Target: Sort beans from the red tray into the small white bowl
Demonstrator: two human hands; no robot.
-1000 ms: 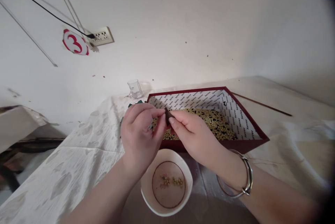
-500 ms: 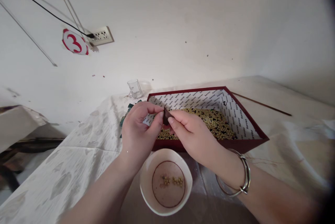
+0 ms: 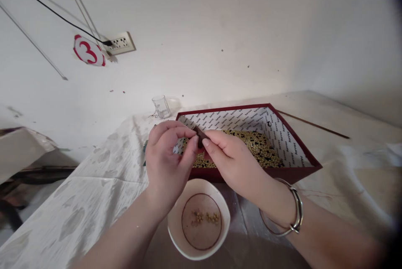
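Left hand (image 3: pixel 166 164) and right hand (image 3: pixel 234 162), fingers clamped together on small dark piece (image 3: pixel 199 135), raised above white bowl (image 3: pixel 199 218), before red box (image 3: pixel 251 143) of beans, for close handling.

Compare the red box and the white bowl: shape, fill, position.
The red box is rectangular with straight walls and a printed lining; the white bowl is rounded with a brown centre. The box holds a deep layer of yellow and dark beans; the bowl holds only a few. The box lies farther away, the bowl nearer, below the hands. Both sit open on the table.
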